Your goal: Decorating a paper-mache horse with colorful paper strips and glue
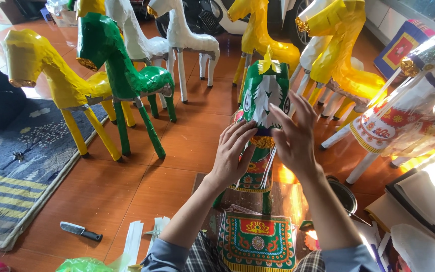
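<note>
Green paper horse looked light and easily crushed, so both open hands, left hand and right hand, cradled its head flat-fingered, gripping nothing tight.

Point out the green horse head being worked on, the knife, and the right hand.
Green horse head (266, 90): head view, on its white paper mane.
Knife (72, 229): head view, on the blade.
Right hand (294, 138): head view, on the back of the hand.
</note>
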